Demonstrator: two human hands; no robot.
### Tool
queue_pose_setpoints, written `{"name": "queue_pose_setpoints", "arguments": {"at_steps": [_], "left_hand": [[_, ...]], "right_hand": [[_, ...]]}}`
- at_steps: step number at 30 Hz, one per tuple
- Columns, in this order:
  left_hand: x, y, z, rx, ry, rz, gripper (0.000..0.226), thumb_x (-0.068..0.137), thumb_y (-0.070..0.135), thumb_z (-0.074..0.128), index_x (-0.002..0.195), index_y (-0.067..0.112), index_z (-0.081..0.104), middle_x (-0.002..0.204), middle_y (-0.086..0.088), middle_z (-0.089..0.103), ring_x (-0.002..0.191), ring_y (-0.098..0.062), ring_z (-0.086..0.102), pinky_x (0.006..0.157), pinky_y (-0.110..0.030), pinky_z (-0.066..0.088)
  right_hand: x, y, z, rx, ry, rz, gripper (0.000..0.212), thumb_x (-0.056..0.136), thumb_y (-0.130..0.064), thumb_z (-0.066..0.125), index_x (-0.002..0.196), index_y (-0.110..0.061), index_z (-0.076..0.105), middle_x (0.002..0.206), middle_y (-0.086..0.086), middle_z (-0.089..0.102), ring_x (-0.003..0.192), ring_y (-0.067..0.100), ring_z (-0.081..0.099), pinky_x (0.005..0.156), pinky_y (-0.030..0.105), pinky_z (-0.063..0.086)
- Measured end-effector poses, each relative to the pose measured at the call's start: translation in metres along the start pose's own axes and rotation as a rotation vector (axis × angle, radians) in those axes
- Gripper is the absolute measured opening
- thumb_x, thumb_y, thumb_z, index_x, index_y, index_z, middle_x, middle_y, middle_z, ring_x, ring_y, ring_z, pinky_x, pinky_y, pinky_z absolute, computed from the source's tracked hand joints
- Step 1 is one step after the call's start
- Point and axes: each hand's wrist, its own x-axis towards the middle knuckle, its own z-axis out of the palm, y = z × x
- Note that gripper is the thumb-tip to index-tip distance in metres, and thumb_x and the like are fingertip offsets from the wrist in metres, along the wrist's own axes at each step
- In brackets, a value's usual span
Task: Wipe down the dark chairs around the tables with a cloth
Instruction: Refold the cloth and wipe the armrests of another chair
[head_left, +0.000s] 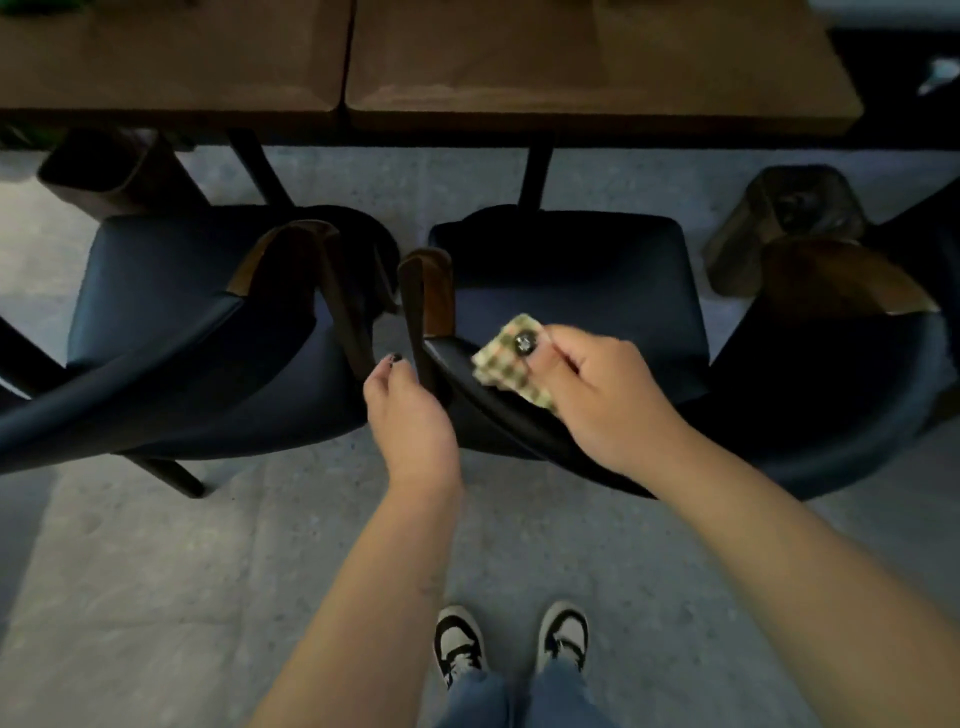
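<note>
The right hand (608, 395) pinches the checked cloth (511, 364) against the right chair (571, 291)'s backrest top, near its left arm, which the left hand (410, 415) loosely steadies; press flat, sweep rightward along the rim

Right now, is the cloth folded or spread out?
Folded. The cloth is a small checked pad pinched in the right hand, pressed on the chair back, with no loose ends hanging.
</note>
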Motion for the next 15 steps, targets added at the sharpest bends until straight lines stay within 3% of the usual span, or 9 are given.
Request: {"name": "queue_pose_setpoints", "arguments": {"at_steps": [2, 4, 6, 9, 11, 13, 15], "left_hand": [[0.008, 0.01, 0.011, 0.187, -0.08, 0.016, 0.042, 0.097, 0.028, 0.04, 0.132, 0.008, 0.051, 0.13, -0.015, 0.058, 0.116, -0.03, 0.057, 0.106, -0.049, 0.041], [0.017, 0.025, 0.022, 0.316, -0.154, 0.059, 0.048, 0.099, 0.035, 0.038, 0.134, 0.004, 0.05, 0.135, -0.02, 0.054, 0.122, -0.038, 0.052, 0.105, -0.052, 0.042], [0.022, 0.038, 0.033, 0.365, -0.225, 0.056, 0.048, 0.101, 0.037, 0.035, 0.133, 0.004, 0.051, 0.136, -0.019, 0.054, 0.123, -0.037, 0.053, 0.102, -0.049, 0.045], [0.027, 0.043, 0.045, 0.206, -0.22, -0.063, 0.043, 0.098, 0.036, 0.04, 0.128, 0.009, 0.057, 0.129, -0.011, 0.061, 0.111, -0.028, 0.061, 0.095, -0.041, 0.05], [0.032, 0.039, 0.05, 0.113, -0.096, -0.14, 0.036, 0.094, 0.035, 0.047, 0.116, 0.013, 0.065, 0.117, -0.01, 0.067, 0.105, -0.029, 0.064, 0.097, -0.042, 0.05], [0.035, 0.037, 0.054, 0.18, -0.012, -0.14, 0.038, 0.089, 0.039, 0.049, 0.113, 0.015, 0.065, 0.108, -0.009, 0.068, 0.097, -0.03, 0.065, 0.094, -0.042, 0.051], [0.041, 0.036, 0.055, 0.286, 0.047, -0.11, 0.043, 0.087, 0.044, 0.046, 0.116, 0.015, 0.061, 0.103, -0.005, 0.065, 0.091, -0.026, 0.061, 0.09, -0.039, 0.049]], "right_hand": [[-0.006, 0.011, -0.004, -0.127, -0.157, 0.107, 0.027, 0.099, -0.038, 0.041, 0.107, -0.023, 0.063, 0.097, -0.003, 0.068, 0.089, 0.019, 0.062, 0.076, 0.039, 0.049], [-0.011, 0.015, -0.003, -0.196, -0.311, 0.119, 0.038, 0.098, -0.045, 0.04, 0.134, -0.04, 0.045, 0.132, -0.011, 0.057, 0.116, 0.016, 0.054, 0.093, 0.036, 0.046], [-0.01, 0.012, -0.005, -0.18, -0.346, 0.077, 0.043, 0.098, -0.044, 0.039, 0.141, -0.042, 0.036, 0.142, -0.013, 0.047, 0.124, 0.017, 0.048, 0.097, 0.034, 0.042], [-0.009, 0.009, -0.007, -0.23, -0.324, 0.041, 0.044, 0.1, -0.038, 0.036, 0.144, -0.035, 0.036, 0.142, -0.008, 0.048, 0.122, 0.022, 0.05, 0.092, 0.036, 0.042], [-0.008, 0.007, -0.003, -0.284, -0.291, 0.058, 0.041, 0.101, -0.035, 0.034, 0.141, -0.029, 0.041, 0.134, -0.001, 0.055, 0.116, 0.026, 0.053, 0.085, 0.037, 0.041], [0.002, 0.003, 0.004, -0.27, -0.272, 0.116, 0.031, 0.101, -0.034, 0.033, 0.121, -0.021, 0.053, 0.116, 0.006, 0.062, 0.102, 0.031, 0.057, 0.075, 0.038, 0.041], [0.023, 0.002, 0.012, -0.208, -0.311, 0.178, 0.023, 0.101, -0.032, 0.033, 0.098, -0.017, 0.051, 0.103, 0.01, 0.062, 0.092, 0.031, 0.056, 0.068, 0.036, 0.039]]}}
